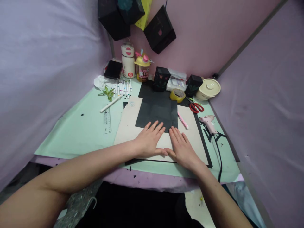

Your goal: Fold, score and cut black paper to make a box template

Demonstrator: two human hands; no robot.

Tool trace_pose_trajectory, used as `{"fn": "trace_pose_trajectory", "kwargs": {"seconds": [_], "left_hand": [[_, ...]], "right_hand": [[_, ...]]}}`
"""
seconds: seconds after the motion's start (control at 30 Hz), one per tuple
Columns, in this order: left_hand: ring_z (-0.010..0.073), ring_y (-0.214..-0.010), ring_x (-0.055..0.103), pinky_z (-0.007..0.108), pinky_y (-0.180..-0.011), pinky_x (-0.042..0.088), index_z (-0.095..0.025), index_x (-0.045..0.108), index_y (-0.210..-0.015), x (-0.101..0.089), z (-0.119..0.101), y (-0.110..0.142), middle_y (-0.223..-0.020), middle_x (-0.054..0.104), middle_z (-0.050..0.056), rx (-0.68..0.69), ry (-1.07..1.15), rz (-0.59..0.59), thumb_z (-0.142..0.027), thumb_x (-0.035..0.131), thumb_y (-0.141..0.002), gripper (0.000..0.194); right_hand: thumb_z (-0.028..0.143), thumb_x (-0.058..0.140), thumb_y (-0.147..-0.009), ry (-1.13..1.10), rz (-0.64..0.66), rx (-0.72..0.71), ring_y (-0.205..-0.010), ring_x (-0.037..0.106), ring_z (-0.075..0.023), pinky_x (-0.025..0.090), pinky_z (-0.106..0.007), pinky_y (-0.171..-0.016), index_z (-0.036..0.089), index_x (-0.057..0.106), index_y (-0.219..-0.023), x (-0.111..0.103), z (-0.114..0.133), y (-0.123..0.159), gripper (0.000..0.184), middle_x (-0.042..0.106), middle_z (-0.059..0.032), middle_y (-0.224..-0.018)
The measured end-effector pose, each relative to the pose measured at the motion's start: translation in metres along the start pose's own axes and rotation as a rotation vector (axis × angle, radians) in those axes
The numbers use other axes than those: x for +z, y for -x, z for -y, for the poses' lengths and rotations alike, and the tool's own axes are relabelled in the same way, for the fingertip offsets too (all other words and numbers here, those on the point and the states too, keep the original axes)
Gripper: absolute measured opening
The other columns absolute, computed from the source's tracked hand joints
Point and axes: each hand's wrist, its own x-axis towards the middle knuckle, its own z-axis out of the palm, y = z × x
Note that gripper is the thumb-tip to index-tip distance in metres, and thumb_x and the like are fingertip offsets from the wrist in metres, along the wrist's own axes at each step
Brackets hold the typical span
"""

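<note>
Watch the black sheet [157, 112] for slipping

Your grip is released on both sides: your left hand [150, 139] lies flat with its fingers over the sheet's near edge, and your right hand [180, 145] lies flat with its fingertips at the near right corner. The sheet rests on the pale board [129, 118]. Uneven pressure from your palms could skew it, since nothing else seems to hold that near edge. The pink pen [183, 120], just beside the sheet's right edge, could roll if your right fingers knock it. The glue gun [208, 124] could be dragged if your right forearm catches its cord [218, 155]; you can't tell here whether it is hot.

Counted on the counter [78, 133]: one pink pen, one glue gun, one ruler [107, 123], one tape roll [177, 95], one pair of scissors [196, 107], one leafy sprig [107, 93], one lidded bowl [208, 89], two bottles [128, 65], two small black boxes [161, 79]. The markers [122, 87] overlap too much to count.
</note>
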Motion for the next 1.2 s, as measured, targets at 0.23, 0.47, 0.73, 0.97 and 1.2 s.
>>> {"fn": "trace_pose_trajectory", "kwargs": {"seconds": [0.23, 0.47, 0.73, 0.97, 1.2], "left_hand": [[0.0393, -0.150, 0.002, 0.051, -0.118, 0.010, -0.012, 0.022, -0.155, 0.005, 0.037, 0.031, -0.163, 0.010, 0.017, -0.216, -0.026, -0.073, -0.087, 0.038, -0.075, 0.111], [0.0412, -0.147, 0.018, 0.052, -0.118, 0.012, -0.004, 0.048, -0.141, -0.012, 0.030, 0.026, -0.156, 0.030, 0.024, -0.248, -0.117, -0.125, -0.083, 0.042, -0.078, 0.102], [0.0291, -0.150, 0.013, 0.048, -0.120, 0.014, -0.014, 0.032, -0.152, -0.013, 0.012, -0.048, -0.162, 0.018, 0.013, -0.064, -0.011, -0.052, -0.057, 0.039, -0.097, 0.070], [0.0284, -0.151, 0.006, 0.053, -0.120, 0.005, -0.017, 0.025, -0.155, 0.001, 0.021, -0.048, -0.163, 0.011, 0.012, -0.087, 0.005, -0.017, -0.066, 0.035, -0.094, 0.079], [0.0321, -0.140, 0.033, 0.045, -0.112, 0.028, -0.012, 0.048, -0.139, -0.006, 0.014, -0.046, -0.148, 0.044, 0.018, -0.104, 0.016, -0.172, -0.062, 0.045, -0.092, 0.070]], "right_hand": [[0.070, 0.038, -0.090, -0.038, -0.023, -0.008, -0.150, 0.016, -0.0292, 0.019, -0.053, -0.119, 0.013, 0.021, -0.156, 0.003, -0.001, 0.001, 0.089, 0.019, -0.0161, -0.162], [0.061, 0.041, -0.094, -0.077, 0.014, 0.004, -0.149, 0.022, -0.0283, 0.021, -0.052, -0.118, 0.013, 0.029, -0.154, -0.011, -0.001, -0.002, 0.078, 0.024, -0.0147, -0.161], [0.057, 0.045, -0.094, -0.082, 0.036, -0.004, -0.149, 0.020, -0.0279, 0.018, -0.056, -0.118, 0.017, 0.029, -0.154, -0.015, -0.002, -0.002, 0.074, 0.024, -0.0142, -0.161], [0.056, 0.047, -0.094, -0.125, 0.013, -0.014, -0.149, 0.022, -0.0292, 0.018, -0.057, -0.119, 0.016, 0.034, -0.151, -0.014, -0.015, 0.023, 0.071, 0.027, -0.0133, -0.160], [0.047, 0.051, -0.093, -0.332, -0.428, 0.190, -0.113, 0.060, -0.0288, 0.047, -0.045, -0.098, 0.016, 0.061, -0.124, -0.033, -0.061, -0.018, 0.045, 0.065, -0.0156, -0.123]]}}
